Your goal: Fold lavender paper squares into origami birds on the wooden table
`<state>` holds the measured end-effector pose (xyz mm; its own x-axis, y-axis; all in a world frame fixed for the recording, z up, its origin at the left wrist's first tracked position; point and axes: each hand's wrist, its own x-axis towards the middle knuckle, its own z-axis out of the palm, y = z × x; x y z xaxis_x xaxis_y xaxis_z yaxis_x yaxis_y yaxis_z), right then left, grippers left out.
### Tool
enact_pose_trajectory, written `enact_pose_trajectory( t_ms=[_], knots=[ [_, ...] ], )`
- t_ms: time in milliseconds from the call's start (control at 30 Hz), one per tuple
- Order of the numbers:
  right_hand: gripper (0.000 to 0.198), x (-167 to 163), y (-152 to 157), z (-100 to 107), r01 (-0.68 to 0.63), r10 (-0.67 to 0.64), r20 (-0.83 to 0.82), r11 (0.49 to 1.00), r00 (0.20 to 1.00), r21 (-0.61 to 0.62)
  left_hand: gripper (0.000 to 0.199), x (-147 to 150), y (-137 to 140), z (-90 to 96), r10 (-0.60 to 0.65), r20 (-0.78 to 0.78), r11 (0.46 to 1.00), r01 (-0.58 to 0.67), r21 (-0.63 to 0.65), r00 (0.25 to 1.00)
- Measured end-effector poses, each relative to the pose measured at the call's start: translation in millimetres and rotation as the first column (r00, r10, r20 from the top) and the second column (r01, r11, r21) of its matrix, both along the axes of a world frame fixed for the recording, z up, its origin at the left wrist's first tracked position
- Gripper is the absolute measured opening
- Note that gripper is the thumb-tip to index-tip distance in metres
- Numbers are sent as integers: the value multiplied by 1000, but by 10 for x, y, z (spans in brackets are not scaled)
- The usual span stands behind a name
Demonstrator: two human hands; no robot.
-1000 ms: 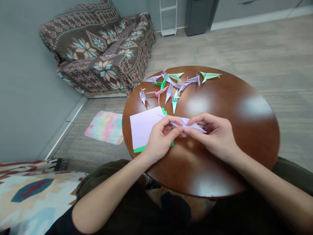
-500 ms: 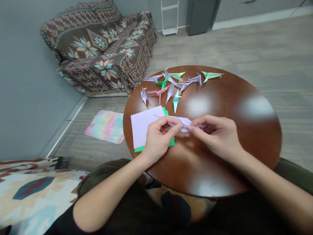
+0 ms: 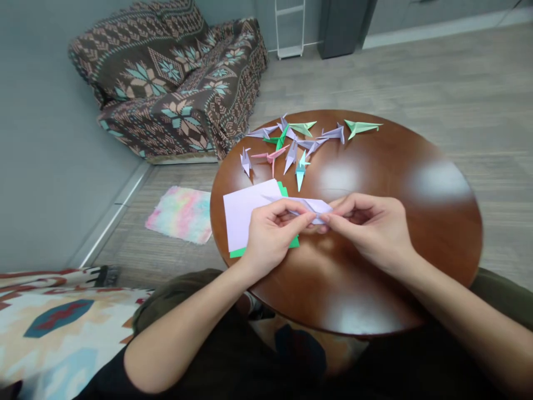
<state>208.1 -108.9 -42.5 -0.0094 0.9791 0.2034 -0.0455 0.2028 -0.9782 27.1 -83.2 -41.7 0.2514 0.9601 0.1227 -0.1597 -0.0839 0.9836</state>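
A folded piece of lilac origami paper (image 3: 318, 206) is held between both hands above the table, its thin point sticking out to the left. My left hand (image 3: 275, 230) pinches its near edge between thumb and fingers. From the other side my right hand (image 3: 370, 225) grips it with thumb and fingertips, close to the left thumb. Fingers cover part of the folds. Under and beside the left hand lies a stack of square paper (image 3: 245, 214), lilac on top with green sheets (image 3: 238, 253) showing at its edges.
Several folded paper cranes lie toward the far left of the round brown table (image 3: 416, 222), among them a pink one (image 3: 272, 156), a blue one (image 3: 300, 175) and a pale green one (image 3: 360, 128). A patterned sofa (image 3: 175, 89) and a pastel mat (image 3: 181, 214) are beyond.
Both hands stay on the folded paper. The right fingers have shifted slightly along it, and the thumbs sit a little closer together. The cranes and paper stack have not moved.
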Motion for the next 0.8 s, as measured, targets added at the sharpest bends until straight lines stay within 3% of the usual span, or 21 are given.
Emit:
enact_pose_trajectory(
  t_ms=[433, 633, 800],
  knots=[
    [33, -49, -8, 78, 17, -13, 36, 993, 999, -118, 30, 5, -22, -26, 44, -61, 999, -45, -4, 997],
    [34, -1, 45, 5, -9, -10, -105, 984, 994, -179, 27, -45, 104, -44, 64, -51, 998, -64, -13, 997],
    [28, 59, 60, -25, -87, 69, -98, 976, 993, -199, 28, -133, 216, -23, 20, -52, 1000, -21, -15, 998]
  ],
)
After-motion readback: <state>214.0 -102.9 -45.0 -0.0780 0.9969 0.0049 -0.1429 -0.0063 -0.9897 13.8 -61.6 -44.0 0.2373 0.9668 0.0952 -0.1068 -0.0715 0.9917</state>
